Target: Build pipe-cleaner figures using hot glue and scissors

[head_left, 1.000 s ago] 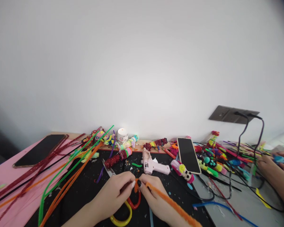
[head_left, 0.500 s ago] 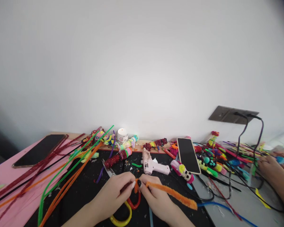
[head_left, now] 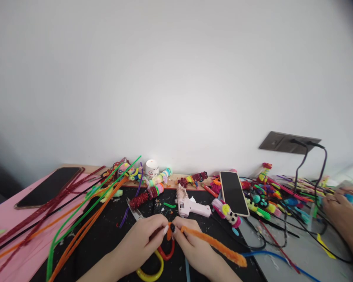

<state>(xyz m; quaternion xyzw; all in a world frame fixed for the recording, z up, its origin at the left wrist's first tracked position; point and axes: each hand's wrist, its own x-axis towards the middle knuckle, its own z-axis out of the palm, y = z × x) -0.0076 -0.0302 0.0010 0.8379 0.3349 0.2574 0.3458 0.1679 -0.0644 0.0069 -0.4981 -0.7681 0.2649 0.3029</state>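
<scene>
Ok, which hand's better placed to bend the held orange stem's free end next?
Probably the right hand: the orange stem sticks out past it, free end on that side; the left hand is farther off.

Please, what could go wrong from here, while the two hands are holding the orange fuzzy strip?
The scissors lie partly under the left hand, with a blade showing beyond it, so it might nick the skin.
The glue gun lies just beyond the right hand; if hot, which I cannot see, it could burn.
The long free end of the orange strip sticks out near a blue strip and might snag.
</scene>
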